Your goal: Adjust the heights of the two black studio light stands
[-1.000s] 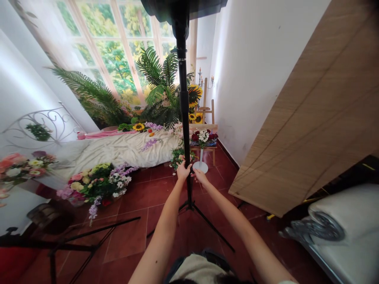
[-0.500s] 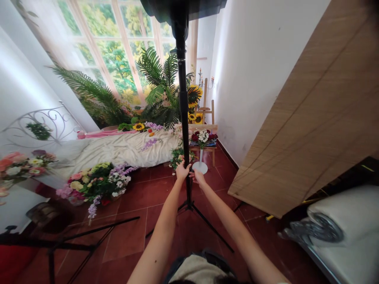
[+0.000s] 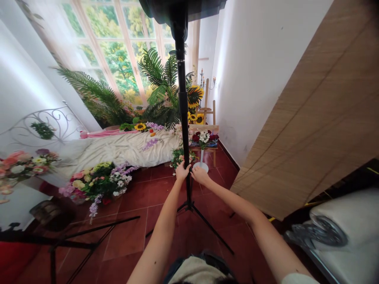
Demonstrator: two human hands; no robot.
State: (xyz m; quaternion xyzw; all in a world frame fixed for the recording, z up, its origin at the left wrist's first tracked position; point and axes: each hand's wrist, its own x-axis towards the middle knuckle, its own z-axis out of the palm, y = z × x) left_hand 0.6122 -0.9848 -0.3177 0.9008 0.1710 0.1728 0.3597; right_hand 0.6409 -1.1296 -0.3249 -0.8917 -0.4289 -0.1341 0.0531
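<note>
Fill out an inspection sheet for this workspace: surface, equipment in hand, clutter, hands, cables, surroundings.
Surface: red tiled floor with pale joints, beneath the stand's spread legs.
Job's things: black stand, standing, with a dark head cut off by the top edge.
Clutter: mixed flowers beside the bed; dark legs of another stand at lower left.
Hands: left hand grips the pole; right hand is close beside it, contact unclear.
Cables: nothing seen.
Surroundings: bed with cream cloth, wooden easel, white wall, slanted tan panel at right.
</note>
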